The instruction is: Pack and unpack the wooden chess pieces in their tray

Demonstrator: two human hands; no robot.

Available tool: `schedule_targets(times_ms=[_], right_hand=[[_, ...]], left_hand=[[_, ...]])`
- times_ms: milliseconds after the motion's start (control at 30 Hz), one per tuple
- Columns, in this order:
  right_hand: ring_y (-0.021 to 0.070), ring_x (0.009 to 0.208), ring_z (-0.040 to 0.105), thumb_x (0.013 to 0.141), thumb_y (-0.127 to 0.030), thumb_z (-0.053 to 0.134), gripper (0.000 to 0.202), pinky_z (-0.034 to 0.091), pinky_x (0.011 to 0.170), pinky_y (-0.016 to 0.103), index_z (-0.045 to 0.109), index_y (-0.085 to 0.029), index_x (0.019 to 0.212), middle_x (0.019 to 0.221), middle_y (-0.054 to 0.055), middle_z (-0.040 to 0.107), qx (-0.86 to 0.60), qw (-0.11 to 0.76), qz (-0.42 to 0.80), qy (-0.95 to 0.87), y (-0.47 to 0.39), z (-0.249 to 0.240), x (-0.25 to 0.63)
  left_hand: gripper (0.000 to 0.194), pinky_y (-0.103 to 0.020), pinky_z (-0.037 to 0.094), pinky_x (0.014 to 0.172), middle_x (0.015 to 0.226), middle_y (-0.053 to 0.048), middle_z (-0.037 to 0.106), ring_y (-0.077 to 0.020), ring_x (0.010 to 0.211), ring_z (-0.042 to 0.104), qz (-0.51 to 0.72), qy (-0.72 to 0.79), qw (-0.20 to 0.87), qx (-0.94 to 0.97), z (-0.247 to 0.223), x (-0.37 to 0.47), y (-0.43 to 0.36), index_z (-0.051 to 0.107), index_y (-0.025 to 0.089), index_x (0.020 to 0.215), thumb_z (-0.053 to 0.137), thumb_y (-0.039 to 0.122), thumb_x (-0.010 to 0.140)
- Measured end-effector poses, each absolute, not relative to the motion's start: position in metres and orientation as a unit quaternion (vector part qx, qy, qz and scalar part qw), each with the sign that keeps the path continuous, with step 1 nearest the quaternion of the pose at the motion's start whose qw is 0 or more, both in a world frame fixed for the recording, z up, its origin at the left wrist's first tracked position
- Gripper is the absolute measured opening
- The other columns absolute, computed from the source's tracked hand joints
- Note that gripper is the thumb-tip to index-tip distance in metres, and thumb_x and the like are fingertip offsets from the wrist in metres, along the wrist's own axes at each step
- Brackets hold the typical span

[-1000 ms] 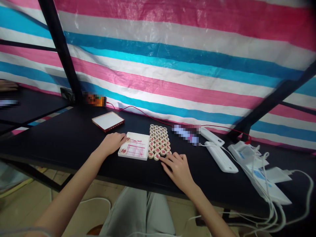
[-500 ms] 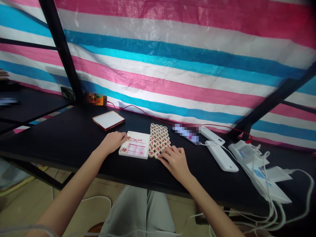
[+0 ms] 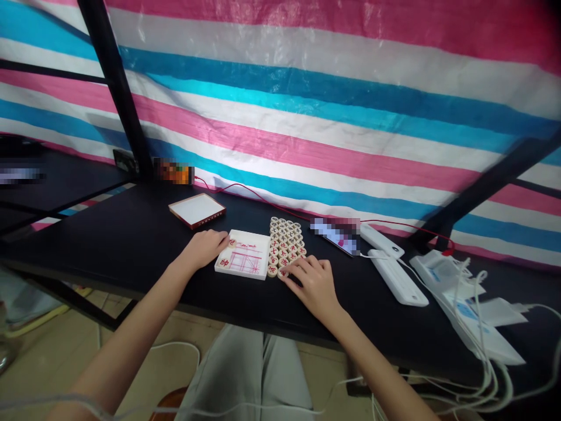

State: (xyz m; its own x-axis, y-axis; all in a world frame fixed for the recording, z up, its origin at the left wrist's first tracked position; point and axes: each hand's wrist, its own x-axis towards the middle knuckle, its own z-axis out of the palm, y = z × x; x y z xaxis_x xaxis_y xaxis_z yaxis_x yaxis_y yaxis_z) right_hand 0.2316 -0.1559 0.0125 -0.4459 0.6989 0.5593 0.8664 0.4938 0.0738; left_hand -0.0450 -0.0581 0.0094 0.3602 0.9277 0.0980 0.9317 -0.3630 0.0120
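Note:
Chinese chess pieces (image 3: 283, 238) stand in close rows on the black table, black-marked ones at the far end and red-marked ones nearer. My right hand (image 3: 312, 285) rests at the near right corner of these rows. Its bent fingers and thumb are on the nearest pieces, partly hiding them. Just left of the rows lies a shallow white box (image 3: 264, 275) with pink lines on its floor. Inside, along its left side, are two red-marked pieces, one (image 3: 224, 262) at the near corner. My left hand (image 3: 205, 248) has its fingertips closed at the box's left rim, beside the other piece (image 3: 232, 242).
A box lid (image 3: 197, 206) lies open side up behind the white box. To the right are a phone (image 3: 335, 236), white power banks (image 3: 397, 279) and a power strip (image 3: 464, 310) with tangled cables. A striped sheet (image 3: 307, 117) hangs behind the table.
The view has shifted slightly, moving the table things a little to the right. Both hands keep nearly the same places at the box and the piece rows.

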Motion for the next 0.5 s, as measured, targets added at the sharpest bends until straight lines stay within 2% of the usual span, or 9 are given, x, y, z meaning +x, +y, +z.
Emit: schedule_targets(times_ms=[100, 267, 400, 500], right_hand=[[0.0157, 0.084, 0.049, 0.087, -0.036, 0.050, 0.020, 0.024, 0.070, 0.031, 0.064, -0.025, 0.096, 0.088, 0.002, 0.063, -0.457, 0.230, -0.125, -0.850, -0.149, 0.025, 0.213], [0.0167, 0.092, 0.047, 0.087, -0.028, 0.050, 0.024, 0.027, 0.073, 0.031, 0.058, -0.026, 0.110, 0.102, 0.002, 0.060, -0.338, 0.134, -0.087, -0.928, -0.125, 0.046, 0.162], [0.0168, 0.095, 0.047, 0.088, -0.028, 0.050, 0.021, 0.028, 0.073, 0.031, 0.062, -0.027, 0.104, 0.105, 0.002, 0.059, -0.269, 0.093, -0.079, -0.955, -0.102, 0.047, 0.137], [0.0159, 0.095, 0.049, 0.087, -0.032, 0.052, 0.019, 0.028, 0.075, 0.030, 0.065, -0.027, 0.098, 0.101, 0.001, 0.061, -0.248, 0.098, -0.037, -0.963, -0.089, 0.041, 0.135]], left_hand=[[0.047, -0.027, 0.041, 0.068, 0.088, -0.009, 0.067, -0.0209, 0.080, 0.062, -0.053, -0.565, 0.018, -0.823, 0.009, -0.045, -0.058, 0.062, 0.018, 0.093, 0.021, 0.041, 0.091], [0.054, -0.027, 0.041, 0.066, 0.085, -0.008, 0.067, -0.0210, 0.079, 0.062, -0.076, -0.567, 0.010, -0.820, 0.010, -0.048, -0.060, 0.063, 0.018, 0.093, 0.015, 0.044, 0.092], [0.053, -0.027, 0.041, 0.064, 0.084, -0.009, 0.067, -0.0209, 0.077, 0.062, -0.076, -0.569, 0.021, -0.818, 0.009, -0.051, -0.061, 0.062, 0.018, 0.089, 0.015, 0.042, 0.092], [0.050, -0.027, 0.041, 0.063, 0.083, -0.009, 0.067, -0.0216, 0.077, 0.062, -0.071, -0.570, 0.026, -0.818, 0.008, -0.051, -0.060, 0.062, 0.018, 0.088, 0.017, 0.041, 0.092]])
